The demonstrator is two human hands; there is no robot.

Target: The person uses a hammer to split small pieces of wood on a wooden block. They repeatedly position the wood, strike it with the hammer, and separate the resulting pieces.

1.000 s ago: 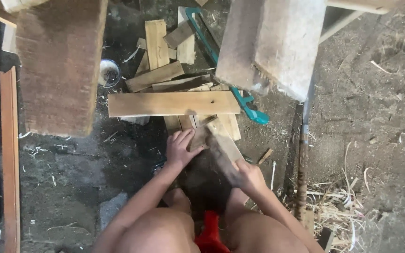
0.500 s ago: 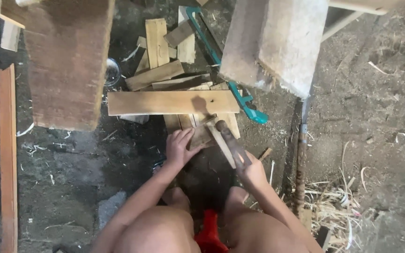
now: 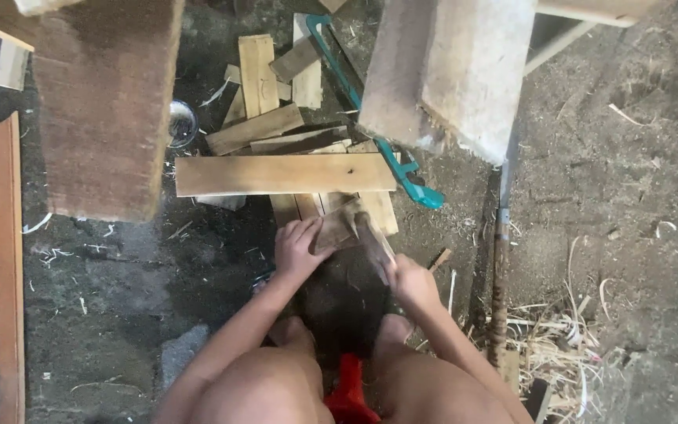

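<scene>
My left hand (image 3: 298,248) grips a small brown wood block (image 3: 334,229) just in front of my knees, on the dirt floor. In my right hand (image 3: 411,281) is a hammer (image 3: 372,235), its handle slanting up-left so the head rests at the top of the block. Directly beyond both hands a long pale plank (image 3: 284,174) lies crosswise over several shorter boards (image 3: 257,72). A teal-framed hand saw (image 3: 402,171) lies diagonally to the right of the plank.
A large brown board (image 3: 107,102) overhangs at upper left and a grey wooden slab (image 3: 464,71) at upper right. A small metal tin (image 3: 181,122) sits by the boards. An orange-edged plank (image 3: 8,267) runs along the left; a rusty rod (image 3: 500,267) and wood shavings (image 3: 559,353) lie right.
The hammer has swung forward and down, from lying slanted near my right hand to resting on the block. My left hand has closed tighter round the block.
</scene>
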